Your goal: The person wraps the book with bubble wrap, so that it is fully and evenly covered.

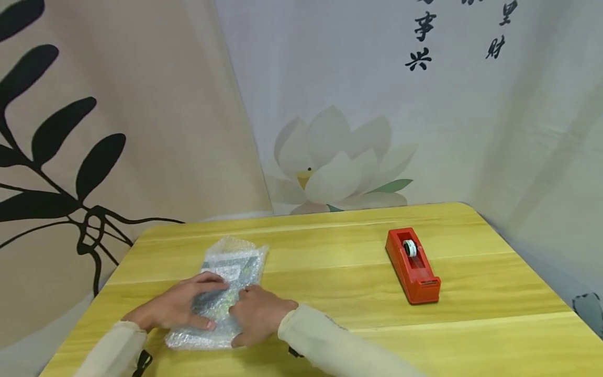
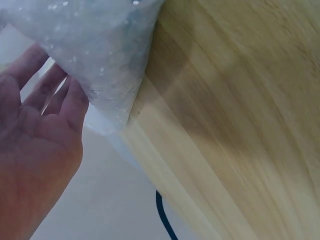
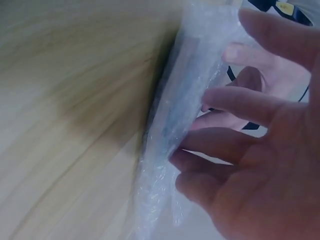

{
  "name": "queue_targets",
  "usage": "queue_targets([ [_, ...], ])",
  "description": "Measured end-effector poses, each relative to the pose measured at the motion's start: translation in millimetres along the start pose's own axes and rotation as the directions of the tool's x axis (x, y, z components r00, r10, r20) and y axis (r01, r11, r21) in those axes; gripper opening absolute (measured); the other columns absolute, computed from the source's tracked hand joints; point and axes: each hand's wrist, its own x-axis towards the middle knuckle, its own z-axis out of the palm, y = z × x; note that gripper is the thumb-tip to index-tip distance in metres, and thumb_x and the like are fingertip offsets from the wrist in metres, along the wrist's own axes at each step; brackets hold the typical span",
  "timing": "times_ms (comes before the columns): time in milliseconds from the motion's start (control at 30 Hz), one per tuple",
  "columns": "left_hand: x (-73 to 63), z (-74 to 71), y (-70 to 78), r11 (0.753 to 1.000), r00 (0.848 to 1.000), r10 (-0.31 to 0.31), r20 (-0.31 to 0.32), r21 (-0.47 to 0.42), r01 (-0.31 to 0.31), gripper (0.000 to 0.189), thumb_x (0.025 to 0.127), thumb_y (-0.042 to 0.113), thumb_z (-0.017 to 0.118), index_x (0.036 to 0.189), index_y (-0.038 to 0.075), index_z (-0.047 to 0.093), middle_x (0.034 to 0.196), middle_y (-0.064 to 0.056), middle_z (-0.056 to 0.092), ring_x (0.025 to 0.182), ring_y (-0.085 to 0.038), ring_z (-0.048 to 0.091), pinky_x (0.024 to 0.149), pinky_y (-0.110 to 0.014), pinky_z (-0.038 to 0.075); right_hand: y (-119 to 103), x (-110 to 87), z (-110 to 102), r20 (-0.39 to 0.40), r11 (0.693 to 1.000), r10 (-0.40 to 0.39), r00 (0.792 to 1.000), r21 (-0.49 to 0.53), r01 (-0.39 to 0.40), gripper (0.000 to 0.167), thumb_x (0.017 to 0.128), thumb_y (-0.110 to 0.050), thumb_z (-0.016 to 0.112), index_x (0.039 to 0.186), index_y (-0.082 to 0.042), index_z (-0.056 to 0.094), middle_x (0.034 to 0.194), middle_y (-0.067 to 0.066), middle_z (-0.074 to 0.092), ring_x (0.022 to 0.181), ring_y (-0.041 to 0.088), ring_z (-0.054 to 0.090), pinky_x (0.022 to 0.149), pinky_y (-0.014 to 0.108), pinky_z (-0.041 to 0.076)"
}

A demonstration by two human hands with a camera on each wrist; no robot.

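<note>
A flat, rectangular package in clear bubble wrap (image 1: 242, 267) lies on the table at left of centre in the head view. Something dark blue-grey with pale and yellowish print shows through the wrap; its kind is unclear. My left hand (image 1: 186, 302) rests on the package's left side, thumb and fingers spread. On the right side, my right hand (image 1: 259, 313) touches the wrap with slightly bent fingers. The left wrist view shows my left fingers straight against the bubble wrap (image 2: 95, 45). In the right wrist view, several right fingertips meet the package's side (image 3: 175, 105).
A red tape dispenser (image 1: 414, 267) with a small roll of tape (image 1: 410, 248) stands at the right on the wooden table (image 1: 339, 251). Behind the table's far edge hangs a printed curtain (image 1: 339, 104).
</note>
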Motion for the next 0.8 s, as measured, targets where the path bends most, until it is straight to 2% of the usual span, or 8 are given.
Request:
queue_targets([
  [100,0.8,2.0,-1.0,1.000,1.000,0.003,-0.001,0.014,-0.003,0.080,0.078,0.055,0.078,0.142,0.012,0.057,0.142,-0.012,0.053,0.126,-0.040,0.053,0.098,-0.059,0.050,5,-4.3,-1,0.019,0.995,-0.002,1.000,0.097,0.000,0.059,0.092,-0.056,0.065,0.143,-0.027,0.056,0.140,-0.012,0.061,0.143,0.011,0.044,0.121,0.028,0.033],
  [300,0.1,2.3,-0.9,1.000,1.000,-0.004,0.004,0.007,0.004,0.080,0.078,0.055,0.078,0.141,0.010,0.058,0.142,-0.014,0.052,0.125,-0.041,0.053,0.097,-0.060,0.050,16,-16.8,-3,-0.025,0.961,-0.017,1.000,0.276,0.023,0.061,0.093,-0.048,0.067,0.148,-0.024,0.051,0.155,-0.002,0.048,0.152,0.021,0.034,0.120,0.035,0.038],
  [400,0.8,2.3,-0.4,1.000,1.000,0.013,0.006,-0.005,-0.013,0.079,0.079,0.051,0.079,0.141,0.008,0.057,0.142,-0.017,0.051,0.125,-0.043,0.053,0.097,-0.059,0.051,21,-26.0,-5,-0.068,0.957,-0.029,0.997,0.286,0.048,0.061,0.093,-0.045,0.068,0.147,-0.021,0.052,0.154,-0.001,0.050,0.152,0.022,0.035,0.120,0.036,0.038],
  [533,2.2,2.2,-0.2,0.999,1.000,0.018,0.016,-0.040,-0.017,0.080,0.079,0.048,0.080,0.142,0.005,0.056,0.143,-0.020,0.048,0.126,-0.047,0.051,0.097,-0.063,0.049,29,-38.5,-7,-0.092,0.950,-0.011,0.996,0.311,0.039,0.060,0.094,-0.042,0.068,0.147,-0.020,0.052,0.154,-0.003,0.050,0.152,0.022,0.035,0.120,0.038,0.038],
  [800,2.4,1.5,1.6,0.993,0.997,-0.045,0.061,-0.108,0.052,0.086,0.077,0.048,0.080,0.144,0.003,0.051,0.148,-0.022,0.042,0.132,-0.051,0.044,0.103,-0.070,0.042,46,-60.8,-10,-0.097,0.923,0.065,0.993,0.384,-0.023,0.061,0.093,-0.040,0.068,0.148,-0.020,0.051,0.160,0.008,0.041,0.153,0.025,0.032,0.123,0.045,0.033],
])
